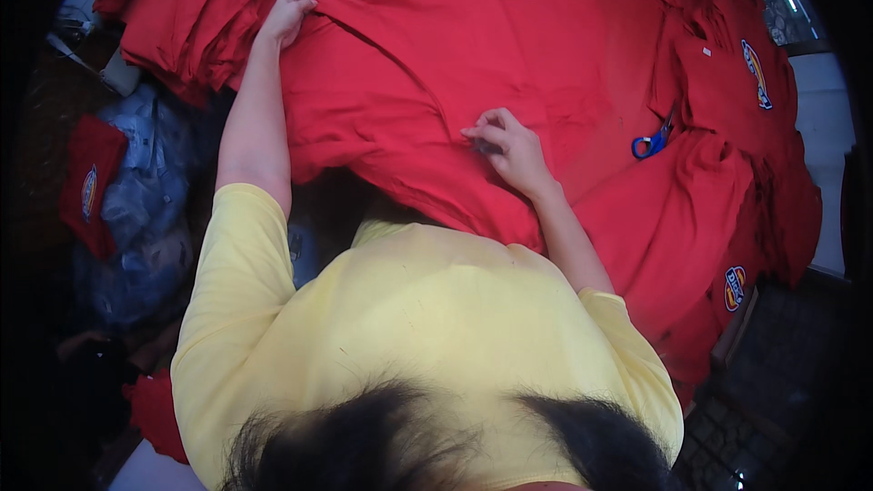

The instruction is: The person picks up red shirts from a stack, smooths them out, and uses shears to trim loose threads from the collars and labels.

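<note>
A large red garment (391, 82) lies spread in front of me, with a long fold running from its far left toward the middle. At the far left end of that fold, my left hand (291, 16) pinches the fabric between thumb and fingers, its arm stretched out. My right hand (514, 153) is over the middle of the garment, nearer my body, with its fingers curled. A small dark thing shows under those fingers, too hidden to name. The near edge of the cloth hangs down toward my yellow shirt.
Blue-handled scissors (651, 144) lie on red cloth to the right. Piled red garments (195, 23) with small white tags fill the far left; more red garments (727, 82) with patches drape at the right. Down left are clear plastic bags (145, 209) and a folded red garment (93, 186).
</note>
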`<state>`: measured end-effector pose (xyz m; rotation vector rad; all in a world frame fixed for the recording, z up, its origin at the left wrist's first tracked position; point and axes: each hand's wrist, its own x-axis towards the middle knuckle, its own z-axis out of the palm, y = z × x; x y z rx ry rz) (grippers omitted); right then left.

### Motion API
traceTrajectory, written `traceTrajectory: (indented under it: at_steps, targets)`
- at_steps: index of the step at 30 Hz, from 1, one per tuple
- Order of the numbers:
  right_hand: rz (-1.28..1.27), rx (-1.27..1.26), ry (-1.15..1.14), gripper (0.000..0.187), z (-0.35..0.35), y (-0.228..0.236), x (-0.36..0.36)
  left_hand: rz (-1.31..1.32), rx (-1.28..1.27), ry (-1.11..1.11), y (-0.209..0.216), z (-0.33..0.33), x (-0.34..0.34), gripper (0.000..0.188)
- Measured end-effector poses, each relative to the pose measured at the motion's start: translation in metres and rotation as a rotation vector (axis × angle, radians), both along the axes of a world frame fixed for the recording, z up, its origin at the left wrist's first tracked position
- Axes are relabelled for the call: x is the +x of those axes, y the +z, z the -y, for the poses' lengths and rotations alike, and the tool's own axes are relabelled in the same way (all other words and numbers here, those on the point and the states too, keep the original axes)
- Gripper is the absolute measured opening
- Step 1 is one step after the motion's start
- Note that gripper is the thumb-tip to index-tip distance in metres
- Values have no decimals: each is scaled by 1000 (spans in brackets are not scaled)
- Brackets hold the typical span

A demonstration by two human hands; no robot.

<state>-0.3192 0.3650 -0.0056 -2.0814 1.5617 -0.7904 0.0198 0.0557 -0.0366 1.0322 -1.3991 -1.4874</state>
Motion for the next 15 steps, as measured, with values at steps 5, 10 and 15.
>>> traceTrajectory:
  at_steps: [5, 10, 15]
  targets:
    - [79, 115, -33, 23, 0, 3, -1, 18, 20, 36, 1, -3, -2, 31]
    - [-17, 97, -84, 26, 0, 13, 9, 20, -9, 46, -4, -1, -1, 29]
    - [-70, 115, -144, 26, 8, 5, 12, 149, -38, -18, 1, 9, -13, 25]
